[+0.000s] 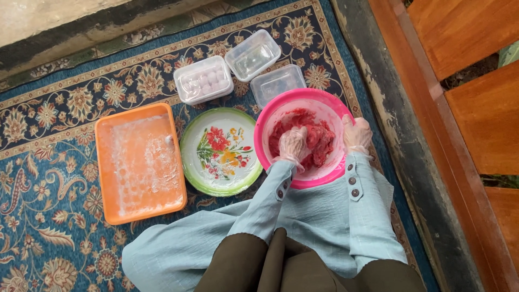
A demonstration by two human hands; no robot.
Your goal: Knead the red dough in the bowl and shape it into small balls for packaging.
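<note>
Red dough (pixel 319 138) fills a pink bowl (pixel 270 116) on the rug (pixel 54 216), just right of a flowered plate (pixel 221 151). The gloved left hand (pixel 293 145) presses into it with fingers curled, gripping the mass. The gloved right hand (pixel 357 135) clasps the bowl's rim, fingers bent over it.

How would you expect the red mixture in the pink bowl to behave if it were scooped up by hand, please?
The red mixture looks soft and lumpy, so it would probably sag and mould rather than hold stiff. It smears the pink bowl wall, so it is likely sticky. The left hand, pressed into it, wears a thin clear glove, perhaps slippery.
</note>
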